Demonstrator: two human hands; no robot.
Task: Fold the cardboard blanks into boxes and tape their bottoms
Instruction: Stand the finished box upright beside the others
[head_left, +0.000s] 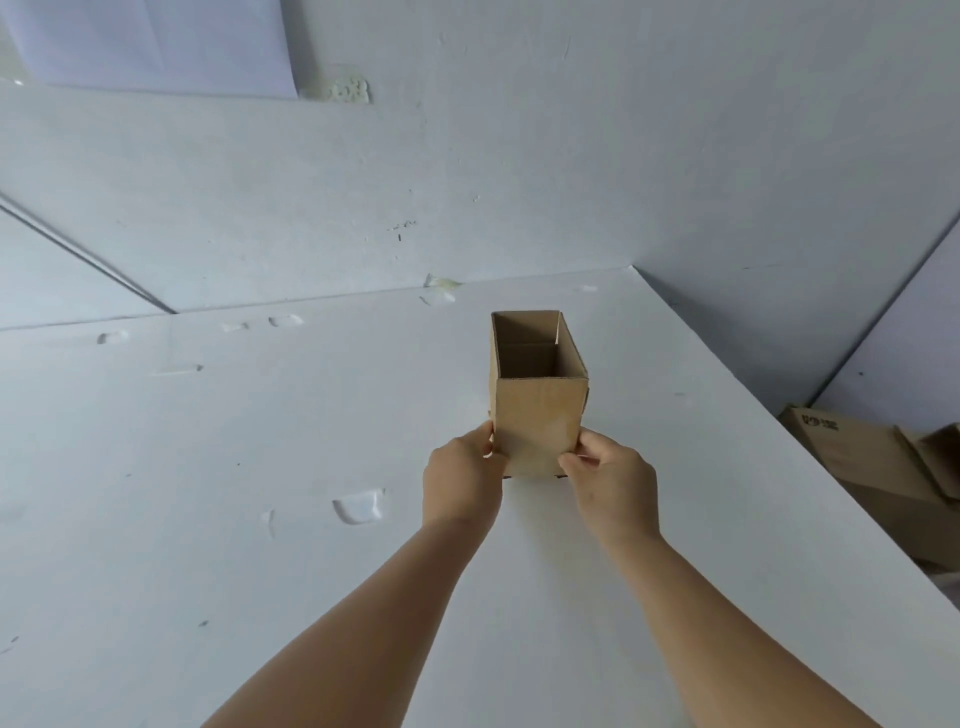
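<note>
As held, box (537, 415) stands open-topped.

I see a white table (260, 519), its surface dented and scuffed in several spots, running back to the white wall. One folded cardboard box (537, 415) stands upright on it, open end up, near the far right corner.

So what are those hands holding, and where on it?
A small open-topped cardboard box, standing upright on the white table. The left hand and right hand pinch its lower side edges, near the bottom, one on each side.
</note>
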